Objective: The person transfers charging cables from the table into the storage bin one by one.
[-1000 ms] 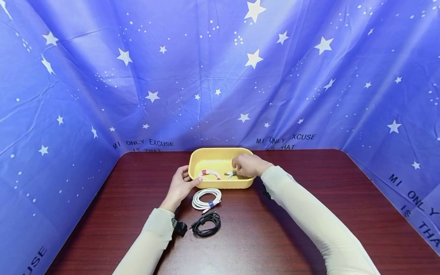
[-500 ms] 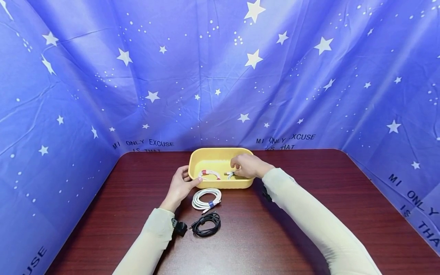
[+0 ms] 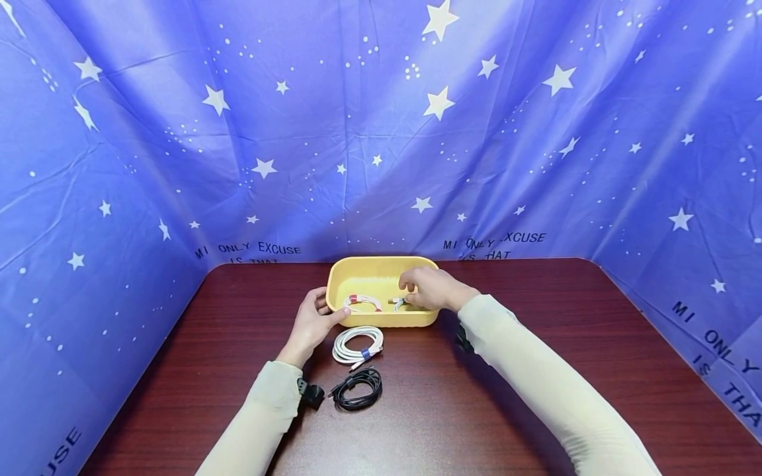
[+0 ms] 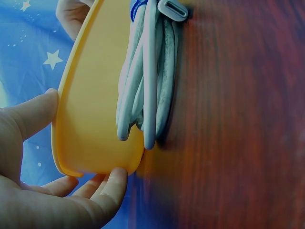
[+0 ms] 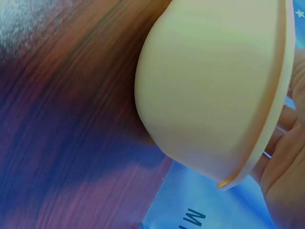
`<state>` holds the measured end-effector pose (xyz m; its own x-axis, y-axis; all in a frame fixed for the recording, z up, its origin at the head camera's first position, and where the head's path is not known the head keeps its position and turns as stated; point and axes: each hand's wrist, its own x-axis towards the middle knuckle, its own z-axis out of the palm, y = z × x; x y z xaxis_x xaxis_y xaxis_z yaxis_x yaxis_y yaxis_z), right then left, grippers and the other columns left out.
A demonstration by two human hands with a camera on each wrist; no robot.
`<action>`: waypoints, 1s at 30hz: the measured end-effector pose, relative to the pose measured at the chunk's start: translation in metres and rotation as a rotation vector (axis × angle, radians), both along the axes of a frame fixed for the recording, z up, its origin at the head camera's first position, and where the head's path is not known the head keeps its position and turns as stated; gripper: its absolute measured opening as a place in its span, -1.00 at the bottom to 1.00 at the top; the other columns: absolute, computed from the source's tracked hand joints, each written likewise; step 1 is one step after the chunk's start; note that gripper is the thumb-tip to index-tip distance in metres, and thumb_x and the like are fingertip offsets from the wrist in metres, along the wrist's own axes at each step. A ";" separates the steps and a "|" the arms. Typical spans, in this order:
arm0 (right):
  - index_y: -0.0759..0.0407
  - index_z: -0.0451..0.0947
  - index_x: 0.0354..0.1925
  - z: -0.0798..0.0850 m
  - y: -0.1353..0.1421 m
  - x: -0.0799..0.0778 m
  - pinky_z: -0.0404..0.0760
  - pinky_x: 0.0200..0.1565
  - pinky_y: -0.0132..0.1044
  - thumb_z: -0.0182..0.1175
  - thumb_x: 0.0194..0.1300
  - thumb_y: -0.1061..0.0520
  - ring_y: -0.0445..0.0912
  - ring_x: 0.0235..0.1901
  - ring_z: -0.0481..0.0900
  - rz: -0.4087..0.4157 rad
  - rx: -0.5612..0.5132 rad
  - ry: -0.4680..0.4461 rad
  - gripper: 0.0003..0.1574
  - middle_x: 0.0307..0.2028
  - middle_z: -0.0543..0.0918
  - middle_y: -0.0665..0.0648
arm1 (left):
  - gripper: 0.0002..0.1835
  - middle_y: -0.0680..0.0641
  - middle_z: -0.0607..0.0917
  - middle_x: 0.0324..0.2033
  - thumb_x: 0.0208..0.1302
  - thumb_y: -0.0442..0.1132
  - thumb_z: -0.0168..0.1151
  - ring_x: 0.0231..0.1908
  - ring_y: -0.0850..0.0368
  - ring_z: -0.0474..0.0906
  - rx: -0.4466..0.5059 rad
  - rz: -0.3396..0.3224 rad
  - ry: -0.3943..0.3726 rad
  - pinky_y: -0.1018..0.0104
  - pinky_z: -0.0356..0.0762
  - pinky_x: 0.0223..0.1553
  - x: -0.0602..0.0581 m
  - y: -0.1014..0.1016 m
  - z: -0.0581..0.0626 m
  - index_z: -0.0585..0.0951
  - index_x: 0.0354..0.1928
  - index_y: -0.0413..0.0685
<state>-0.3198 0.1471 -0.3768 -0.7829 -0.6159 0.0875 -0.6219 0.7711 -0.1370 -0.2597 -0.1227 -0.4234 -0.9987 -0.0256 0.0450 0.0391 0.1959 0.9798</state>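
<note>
A yellow plastic bin stands at the back of the table. My left hand grips its left end, the thumb on the front rim and the fingers round the side; the left wrist view shows this grip on the bin. My right hand reaches over the right end into the bin with bent fingers. By its thumb lies a white cable with a metal plug, partly covered by the hand; I cannot tell whether the fingers hold it. In the right wrist view the bin wall hides the fingertips.
A white cable with red ends lies coiled in the bin's left part. In front of the bin rest a coiled white cable with a blue strap and a coiled black cable. A blue star-patterned curtain surrounds the table.
My right hand has shifted very slightly within the bin and its forearm has moved a little to the right. The left hand, the bin and the cables have stayed in place.
</note>
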 end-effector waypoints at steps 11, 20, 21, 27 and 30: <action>0.09 0.60 -0.11 0.000 0.001 0.007 0.55 -0.23 -0.14 0.30 0.16 0.07 -0.12 -0.25 0.56 -0.010 -0.050 -0.011 -0.69 -0.23 0.66 0.00 | -0.26 -0.34 0.53 0.07 0.05 -0.39 0.42 0.07 -0.17 0.52 0.013 -0.002 -0.002 0.24 0.55 -0.06 0.000 0.001 0.000 0.29 0.27 -0.29; 0.10 0.58 -0.12 0.002 0.006 0.012 0.53 -0.24 -0.16 0.29 0.16 0.05 -0.13 -0.28 0.54 -0.008 -0.112 0.013 -0.70 -0.25 0.64 0.01 | -0.26 -0.35 0.53 0.06 0.04 -0.41 0.42 0.06 -0.18 0.53 0.015 0.002 -0.002 0.26 0.56 -0.08 0.001 0.000 0.001 0.29 0.27 -0.30; 0.11 0.58 -0.13 0.002 0.006 0.013 0.53 -0.26 -0.17 0.28 0.15 0.05 -0.13 -0.30 0.53 -0.006 -0.120 0.013 -0.70 -0.26 0.63 0.01 | -0.26 -0.35 0.53 0.06 0.04 -0.40 0.42 0.06 -0.18 0.53 0.014 0.001 -0.002 0.26 0.56 -0.08 0.001 0.000 0.001 0.29 0.27 -0.30; 0.14 0.60 -0.11 0.003 0.010 0.018 0.52 -0.27 -0.21 0.26 0.15 0.05 -0.11 -0.30 0.56 -0.012 -0.168 -0.001 -0.67 -0.26 0.61 -0.02 | -0.27 -0.35 0.53 0.06 0.05 -0.41 0.41 0.06 -0.18 0.53 0.018 -0.001 0.000 0.27 0.56 -0.08 0.000 0.001 0.000 0.29 0.27 -0.31; 0.16 0.60 -0.12 0.003 0.013 0.021 0.52 -0.20 -0.18 0.26 0.14 0.05 -0.07 -0.24 0.56 -0.010 -0.187 0.010 -0.67 -0.26 0.61 -0.01 | -0.27 -0.35 0.53 0.06 0.05 -0.40 0.41 0.06 -0.18 0.53 0.018 -0.003 0.003 0.27 0.56 -0.08 0.000 0.001 0.000 0.29 0.26 -0.31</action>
